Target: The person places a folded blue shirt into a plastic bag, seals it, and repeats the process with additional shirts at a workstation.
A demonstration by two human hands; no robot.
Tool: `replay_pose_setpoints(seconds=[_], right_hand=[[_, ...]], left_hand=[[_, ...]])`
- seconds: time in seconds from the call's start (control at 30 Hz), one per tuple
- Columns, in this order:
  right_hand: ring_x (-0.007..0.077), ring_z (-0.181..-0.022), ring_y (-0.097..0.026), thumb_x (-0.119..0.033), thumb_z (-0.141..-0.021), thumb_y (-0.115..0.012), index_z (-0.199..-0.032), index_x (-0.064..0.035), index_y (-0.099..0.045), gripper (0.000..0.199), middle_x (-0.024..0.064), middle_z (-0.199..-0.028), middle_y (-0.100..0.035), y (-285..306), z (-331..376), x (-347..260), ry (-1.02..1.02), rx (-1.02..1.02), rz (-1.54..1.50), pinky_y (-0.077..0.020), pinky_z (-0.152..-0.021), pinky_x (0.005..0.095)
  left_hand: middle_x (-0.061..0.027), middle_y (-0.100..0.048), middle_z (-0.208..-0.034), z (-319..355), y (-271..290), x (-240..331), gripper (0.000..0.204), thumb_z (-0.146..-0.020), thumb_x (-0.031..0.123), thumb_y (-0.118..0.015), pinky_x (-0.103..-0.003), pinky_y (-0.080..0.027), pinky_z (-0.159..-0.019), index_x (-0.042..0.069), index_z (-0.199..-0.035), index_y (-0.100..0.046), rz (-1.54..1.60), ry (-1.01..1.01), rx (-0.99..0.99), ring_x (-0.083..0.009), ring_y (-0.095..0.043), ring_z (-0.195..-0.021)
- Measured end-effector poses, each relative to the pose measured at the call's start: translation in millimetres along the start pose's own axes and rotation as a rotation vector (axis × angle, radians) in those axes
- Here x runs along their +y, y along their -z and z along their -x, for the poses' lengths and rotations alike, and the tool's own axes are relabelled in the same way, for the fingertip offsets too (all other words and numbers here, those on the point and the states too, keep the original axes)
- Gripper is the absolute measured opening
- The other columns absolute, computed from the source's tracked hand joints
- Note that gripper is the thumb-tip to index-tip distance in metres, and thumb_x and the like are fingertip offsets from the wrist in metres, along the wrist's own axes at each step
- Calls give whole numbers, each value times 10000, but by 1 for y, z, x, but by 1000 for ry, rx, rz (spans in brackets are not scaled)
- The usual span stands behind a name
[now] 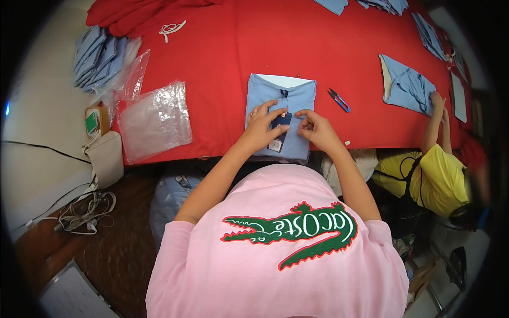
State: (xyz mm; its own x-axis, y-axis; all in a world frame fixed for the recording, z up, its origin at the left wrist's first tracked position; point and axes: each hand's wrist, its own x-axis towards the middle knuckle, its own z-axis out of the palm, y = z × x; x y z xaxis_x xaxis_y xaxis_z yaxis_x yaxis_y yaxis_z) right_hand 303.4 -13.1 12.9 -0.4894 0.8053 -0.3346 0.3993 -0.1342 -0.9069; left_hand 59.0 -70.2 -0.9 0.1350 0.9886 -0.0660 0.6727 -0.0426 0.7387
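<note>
A light blue folded shirt (256, 98) lies on the red-covered table in front of me, with a white insert showing at its collar. A dark hang tag (282, 121) with a pale label at its lower end rests on the shirt, joined to the neck by a thin cord. My left hand (262, 126) lies over the shirt, thumb and fingers apart at the tag's left side and upper end. Just right of the tag, my right hand (318, 130) hovers close to the shirt, its fingers bent but apart, nothing visible in them.
Blue-handled thread snips (339, 100) lie right of the shirt. Clear plastic bags (156, 124) are at the left, near a pile of packed blue garments (98, 55). At the right, a person in yellow (442, 172) handles another folded blue garment (405, 85). Cables (90, 209) hang at the lower left.
</note>
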Motion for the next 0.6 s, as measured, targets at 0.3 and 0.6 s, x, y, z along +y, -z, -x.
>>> replay_pose_setpoints(seconds=[0.3, 0.6], right_hand=[[162, -952, -665, -37, -880, -808, -976, -22, -808, 98, 43, -954, -736, 1, 8, -3, 201, -73, 158, -532, -819, 314], [206, -954, -682, -54, -876, -815, -941, -24, -790, 76, 60, -959, -734, 8, 39, -20, 264, -92, 108, -536, -844, 336]], left_hand=[[-121, -690, -1391, 15, 8, 10, 465, -1050, 280, -655, -460, -387, -1163, 73, -1466, -642, 178, 41, -30, -317, -583, -1324], [-122, -651, -1471, 16, 39, -3, 562, -910, 414, -824, -454, -382, -1198, 87, -1351, -708, 228, -16, -340, -309, -548, -1390]])
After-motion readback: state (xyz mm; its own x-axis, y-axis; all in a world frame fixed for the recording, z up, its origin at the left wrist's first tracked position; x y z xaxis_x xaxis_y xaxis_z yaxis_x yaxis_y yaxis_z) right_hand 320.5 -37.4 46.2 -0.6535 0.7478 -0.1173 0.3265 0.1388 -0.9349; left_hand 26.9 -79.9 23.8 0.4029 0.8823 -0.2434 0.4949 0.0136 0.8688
